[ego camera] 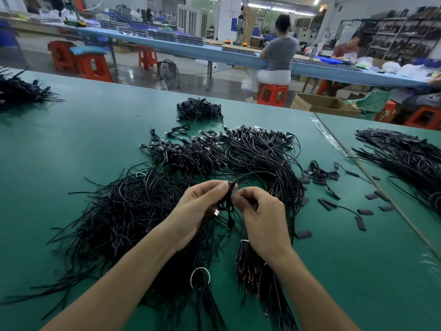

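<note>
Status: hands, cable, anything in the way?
Left hand and right hand both pinching one coiled cable. USB plug dangling below left fingers. Loose pile directly underneath, may snag.

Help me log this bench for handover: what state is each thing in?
left hand: grips USB cable.
right hand: pinches the same cable.
USB cable: partly coiled, held above the pile.
loose cable pile: tangled, spread out.
tied bundle: bound by white tie.
black sleeves: scattered flat.
</note>
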The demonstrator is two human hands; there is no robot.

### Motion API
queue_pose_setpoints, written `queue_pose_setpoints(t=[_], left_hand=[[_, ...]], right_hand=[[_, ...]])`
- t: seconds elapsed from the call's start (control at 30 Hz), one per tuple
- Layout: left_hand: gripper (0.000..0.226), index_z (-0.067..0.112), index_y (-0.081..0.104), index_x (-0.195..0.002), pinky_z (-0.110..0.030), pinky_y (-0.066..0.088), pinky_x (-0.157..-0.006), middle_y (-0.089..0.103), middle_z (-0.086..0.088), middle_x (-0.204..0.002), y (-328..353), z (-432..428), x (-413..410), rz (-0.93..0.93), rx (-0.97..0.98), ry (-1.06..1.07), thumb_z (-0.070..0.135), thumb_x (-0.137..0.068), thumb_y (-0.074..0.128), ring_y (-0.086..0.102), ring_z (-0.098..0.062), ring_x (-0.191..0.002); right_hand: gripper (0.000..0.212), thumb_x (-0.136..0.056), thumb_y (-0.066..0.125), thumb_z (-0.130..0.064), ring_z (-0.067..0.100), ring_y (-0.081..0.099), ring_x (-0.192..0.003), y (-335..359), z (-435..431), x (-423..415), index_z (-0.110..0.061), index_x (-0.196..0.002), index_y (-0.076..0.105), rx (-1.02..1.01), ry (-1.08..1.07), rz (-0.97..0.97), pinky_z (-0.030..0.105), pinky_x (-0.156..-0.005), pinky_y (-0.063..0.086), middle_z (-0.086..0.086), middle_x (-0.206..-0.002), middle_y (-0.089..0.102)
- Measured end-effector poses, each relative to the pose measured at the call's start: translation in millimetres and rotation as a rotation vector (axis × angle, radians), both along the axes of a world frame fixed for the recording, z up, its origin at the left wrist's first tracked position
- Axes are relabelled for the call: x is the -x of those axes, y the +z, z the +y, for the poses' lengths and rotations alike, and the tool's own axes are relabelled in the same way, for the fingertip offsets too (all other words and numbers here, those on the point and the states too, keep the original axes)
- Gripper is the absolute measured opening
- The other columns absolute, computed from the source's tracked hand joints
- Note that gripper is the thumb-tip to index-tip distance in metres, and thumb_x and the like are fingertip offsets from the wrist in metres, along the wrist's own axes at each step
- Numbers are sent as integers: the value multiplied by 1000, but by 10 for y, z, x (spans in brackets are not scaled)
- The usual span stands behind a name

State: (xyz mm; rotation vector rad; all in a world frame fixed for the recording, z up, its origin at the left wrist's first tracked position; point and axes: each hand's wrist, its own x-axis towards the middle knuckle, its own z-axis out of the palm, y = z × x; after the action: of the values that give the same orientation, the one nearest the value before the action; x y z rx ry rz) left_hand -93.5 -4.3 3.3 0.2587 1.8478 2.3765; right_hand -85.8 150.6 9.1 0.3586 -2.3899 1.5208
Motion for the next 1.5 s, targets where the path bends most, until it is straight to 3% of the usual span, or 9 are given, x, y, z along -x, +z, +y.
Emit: queue_pose_setpoints(t=[0.1, 0.2, 0.33, 0.57, 0.7, 0.83, 1.03, 1.23, 1.5], left_hand=[[53, 27, 80, -84, -22, 44, -78, 72, 9, -98, -11, -3, 17, 29, 93, 56, 71, -77, 53, 60, 1, -90], [35, 22, 81, -83, -21, 45, -83, 61, 5, -97, -58, 4, 22, 92, 193, 94, 55, -70, 76, 56, -8, -92], [33, 21, 67, -93, -22, 44, -62, 52, 3, -82, -140, 19, 29, 32, 284, 183, 32, -70, 88, 49, -10, -68], [21, 5, 69, -92, -22, 49, -52, 70, 1, -71, -205, 1, 18, -21, 338, -121, 25, -98, 62, 65, -13, -61], [26, 1, 67, -83, -32, 44, -52, 63, -18, -65, -202, -28, 138, 116, 568, -21, 22, -97, 63, 55, -21, -56], [23, 6, 68, -77, -24, 51, -48, 71, -3, -63, -204, -75, 348, 35, 589, 186, 15, -97, 61, 62, -12, -51], [20, 5, 64, -98, -24, 58, -57, 70, -10, -85, 83, -291, 1131, -93, 505, 437, 23, -101, 57, 66, -11, -62], [30, 7, 55, -125, -36, 63, -67, 68, -10, -91, -12, -402, 1304, -123, 731, 451, 23, -100, 59, 71, -20, -73], [11, 27, 66, -86, -30, 59, -68, 72, 2, -82, -270, -214, 851, 85, 835, 327, 20, -94, 64, 68, -14, -71]], right_hand=[[19, -92, 68, -16, 1, 65, -76, -35, 16, 31, -32, -83, 68, 47, -28, -42, 11, -67, 48, -15, -77, 69], [13, -93, 68, -14, 9, 66, -72, -101, 33, 50, -21, -83, 72, 125, -28, -91, 26, -69, 55, -9, -77, 72], [17, -94, 67, -15, -1, 63, -70, -106, 27, 60, -25, -81, 69, 135, -37, -49, 14, -66, 47, -20, -72, 68], [15, -93, 68, -14, -1, 65, -77, -115, 27, 53, -26, -82, 69, 116, -1, -61, 12, -70, 49, -13, -75, 70], [12, -95, 66, -20, -1, 61, -65, -177, 7, 106, -23, -85, 73, 240, -11, -234, 16, -64, 51, -14, -67, 68], [18, -95, 65, -21, 2, 47, -50, -276, 95, 139, -18, -82, 77, 338, -65, -431, 14, -51, 42, -10, -55, 54], [16, -97, 62, -28, -1, 58, -65, -424, 220, 87, -28, -85, 72, -29, -48, -487, 10, -57, 44, -16, -69, 66], [37, -99, 57, -36, 10, 49, -95, -516, 214, 41, -20, -131, 51, -483, -178, -370, 21, -80, 41, -2, -118, 50], [29, -100, 55, -37, 22, 58, -90, -454, 111, 141, -14, -115, 47, -726, -301, -388, 29, -68, 40, 5, -114, 56]])
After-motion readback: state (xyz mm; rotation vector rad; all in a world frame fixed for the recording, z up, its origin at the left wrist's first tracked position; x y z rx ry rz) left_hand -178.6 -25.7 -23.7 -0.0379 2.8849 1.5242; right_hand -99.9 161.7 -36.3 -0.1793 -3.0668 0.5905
